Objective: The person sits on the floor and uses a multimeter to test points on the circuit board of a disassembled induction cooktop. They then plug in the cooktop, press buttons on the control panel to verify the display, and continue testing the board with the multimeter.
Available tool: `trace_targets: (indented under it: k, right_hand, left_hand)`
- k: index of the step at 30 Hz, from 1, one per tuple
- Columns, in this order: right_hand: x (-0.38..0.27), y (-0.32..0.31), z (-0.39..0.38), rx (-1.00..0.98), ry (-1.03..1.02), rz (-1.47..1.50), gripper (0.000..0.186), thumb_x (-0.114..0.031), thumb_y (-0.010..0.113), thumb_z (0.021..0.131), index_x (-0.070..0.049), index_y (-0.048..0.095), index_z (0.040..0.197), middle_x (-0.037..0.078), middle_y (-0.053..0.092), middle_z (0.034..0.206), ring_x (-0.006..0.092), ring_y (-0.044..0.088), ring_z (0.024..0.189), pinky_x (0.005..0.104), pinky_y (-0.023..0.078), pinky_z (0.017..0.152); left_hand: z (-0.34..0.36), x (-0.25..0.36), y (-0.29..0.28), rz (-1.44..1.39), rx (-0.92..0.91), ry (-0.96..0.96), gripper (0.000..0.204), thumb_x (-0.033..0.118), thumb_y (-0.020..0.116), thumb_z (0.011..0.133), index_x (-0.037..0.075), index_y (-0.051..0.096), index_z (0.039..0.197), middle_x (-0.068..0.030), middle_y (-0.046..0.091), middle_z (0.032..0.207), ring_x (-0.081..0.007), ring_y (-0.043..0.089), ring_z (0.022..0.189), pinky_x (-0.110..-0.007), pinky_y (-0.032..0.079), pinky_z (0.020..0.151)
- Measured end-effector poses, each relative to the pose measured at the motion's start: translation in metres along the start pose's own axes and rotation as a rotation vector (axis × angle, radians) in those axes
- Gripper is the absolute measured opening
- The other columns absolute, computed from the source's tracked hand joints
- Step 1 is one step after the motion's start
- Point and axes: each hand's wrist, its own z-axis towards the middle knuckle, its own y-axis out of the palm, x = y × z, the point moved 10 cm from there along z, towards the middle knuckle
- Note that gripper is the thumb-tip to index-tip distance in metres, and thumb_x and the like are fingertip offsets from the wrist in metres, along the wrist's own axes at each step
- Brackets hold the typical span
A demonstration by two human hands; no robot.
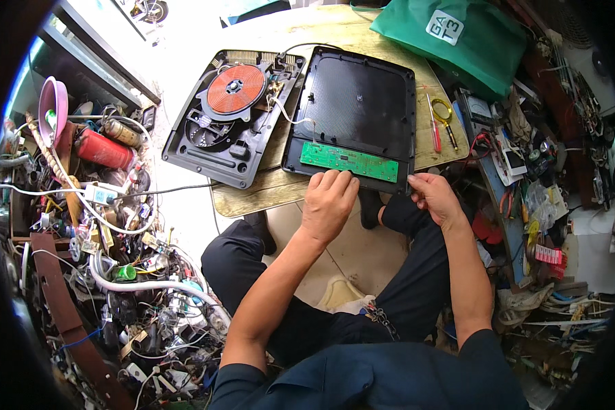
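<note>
An opened induction cooker lies on the wooden table in two parts. On the left is the black base [254, 166] with its copper coil [236, 87] and cooling fan [205, 130]. To its right the black top panel [362, 89] lies inner side up, a green circuit board [349, 162] along its near end. My left hand [330, 203] is closed, its fingers curled at the panel's near edge just below the board. At the panel's near right corner my right hand [436, 196] pinches the edge between thumb and forefinger. A white cable [295, 120] joins base and board.
A red-handled screwdriver [434, 130] and yellow tweezers [447, 123] lie right of the panel. A green bag [451, 41] covers the far right corner of the table [246, 199]. Heaped parts and cables [150, 294] crowd the left, with a red cylinder [104, 149]. A multimeter [482, 109] sits at right.
</note>
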Motion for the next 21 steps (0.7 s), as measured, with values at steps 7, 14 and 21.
trace_targets:
  k: [7,14,21]
  right_hand:
    - [-0.024,0.0,-0.018,0.091,-0.111,0.034,0.021,-0.025,0.066,0.096,-0.006,0.066,0.088,-0.003,0.055,0.07,0.0073,0.051,0.057,0.0224,0.037,0.05]
    - [-0.138,0.013,-0.083,0.156,-0.33,-0.06,0.02,-0.024,0.07,0.092,-0.005,0.065,0.084,-0.005,0.056,0.066,0.0026,0.044,0.055,0.0203,0.03,0.05]
    - [-0.242,0.089,-0.123,0.265,-0.677,-0.528,0.041,-0.032,0.074,0.089,0.004,0.064,0.075,0.007,0.06,0.06,0.0128,0.055,0.055,0.0319,0.043,0.052]
  left_hand:
    - [0.005,0.005,-0.019,-0.032,0.117,0.016,0.018,0.01,0.066,0.08,0.005,0.069,0.097,-0.0046,0.061,0.096,-0.0213,0.061,0.088,-0.035,0.047,0.075]
    - [0.01,0.018,-0.062,-0.097,0.285,0.042,0.022,0.008,0.075,0.079,0.002,0.071,0.1,-0.0075,0.066,0.094,-0.0239,0.066,0.082,-0.035,0.053,0.069]
    - [0.006,-0.008,-0.11,-0.091,0.399,-0.05,0.028,0.004,0.079,0.078,0.0,0.069,0.104,-0.0112,0.067,0.093,-0.0288,0.068,0.081,-0.037,0.057,0.068]
